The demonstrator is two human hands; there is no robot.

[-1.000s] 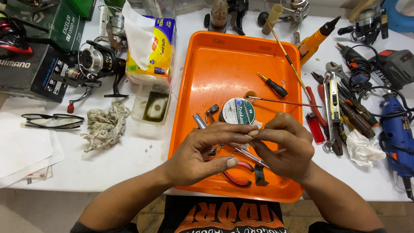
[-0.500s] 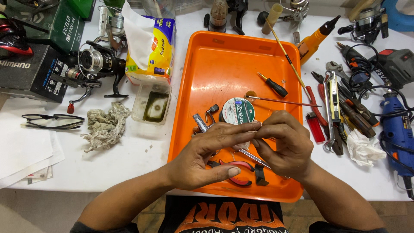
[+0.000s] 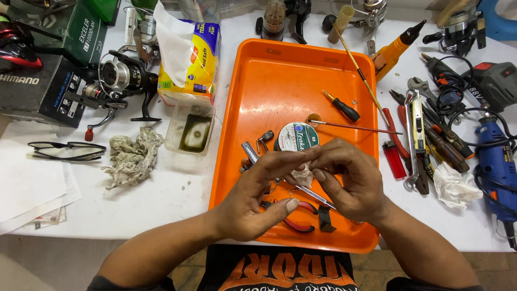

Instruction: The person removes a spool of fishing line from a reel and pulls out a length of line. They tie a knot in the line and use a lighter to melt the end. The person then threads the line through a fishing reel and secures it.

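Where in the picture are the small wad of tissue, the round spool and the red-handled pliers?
small wad of tissue (image 3: 305,175): head view, its pale crumpled middle between both hands.
round spool (image 3: 298,136): head view, its flat top face.
red-handled pliers (image 3: 299,224): head view, lower red handle.

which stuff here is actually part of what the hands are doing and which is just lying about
In hand:
left hand
right hand
small whitish wad pinched between the fingertips

Lying about:
round line spool
red-handled pliers
black-handled screwdriver
red lighter
blue rotary tool
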